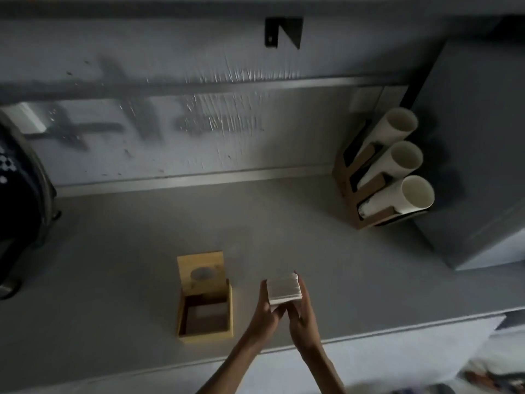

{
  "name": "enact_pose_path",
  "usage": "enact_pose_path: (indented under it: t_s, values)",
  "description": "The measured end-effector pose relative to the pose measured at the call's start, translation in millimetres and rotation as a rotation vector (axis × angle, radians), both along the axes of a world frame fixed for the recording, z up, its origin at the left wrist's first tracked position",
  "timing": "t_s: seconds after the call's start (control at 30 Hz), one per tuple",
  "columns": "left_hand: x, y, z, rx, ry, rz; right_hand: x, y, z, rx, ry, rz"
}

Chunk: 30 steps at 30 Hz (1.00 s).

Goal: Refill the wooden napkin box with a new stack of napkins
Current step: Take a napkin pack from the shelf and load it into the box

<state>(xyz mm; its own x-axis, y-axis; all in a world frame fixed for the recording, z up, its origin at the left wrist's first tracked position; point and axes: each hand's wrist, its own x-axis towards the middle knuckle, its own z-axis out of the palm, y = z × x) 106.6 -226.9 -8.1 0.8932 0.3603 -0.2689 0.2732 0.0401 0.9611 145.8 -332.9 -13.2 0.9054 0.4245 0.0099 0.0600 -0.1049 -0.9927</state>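
Note:
The wooden napkin box sits on the grey counter near its front edge. Its lid stands tipped up at the far side, with an oval hole in it. The inside of the box looks dark and bare. To the right of the box, a white stack of napkins is held above the counter between both hands. My left hand grips its left side and my right hand grips its right side. The stack is apart from the box.
A cardboard holder with three tubes of white cups leans at the back right, against a grey cabinet. A dark round appliance stands at the left edge. A wall with a metal rail runs behind the counter.

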Motion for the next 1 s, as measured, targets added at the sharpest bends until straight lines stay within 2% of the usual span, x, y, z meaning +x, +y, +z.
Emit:
enact_pose_path:
  t_s: [0.13,0.23,0.63,0.73,0.8,0.83,0.93,1.0]
  values:
    - [-13.5,-4.0,-40.1,0.057,0.069,-0.027,-14.7,-9.5,-42.5,-0.035,0.113,-0.009]
    - [-19.5,1.1,-58.0,0.121,0.142,-0.056,-23.8,-13.9,-59.8,-0.070,0.110,0.000]
    - [-10.4,6.4,-56.3,0.106,0.102,-0.146,-22.8,-4.7,-55.4,-0.142,0.126,-0.003]
    - [-10.3,7.9,-54.2,0.118,0.054,-0.128,-19.2,-7.4,-57.5,-0.108,0.125,0.007]
    - [-8.8,9.3,-47.5,0.215,0.017,-0.183,-15.0,-11.8,-56.5,-0.070,0.168,0.012]
    - [-8.2,11.0,-45.5,0.328,-0.011,-0.221,-12.5,-13.8,-54.2,-0.048,0.199,0.013]
    - [-5.9,19.4,-49.5,0.795,-0.082,-0.350,-8.8,-24.9,-52.1,-0.017,0.230,0.028]
    - [-2.7,22.0,-47.8,1.051,-0.027,-0.452,-7.2,-34.7,-54.2,-0.029,0.265,-0.022]
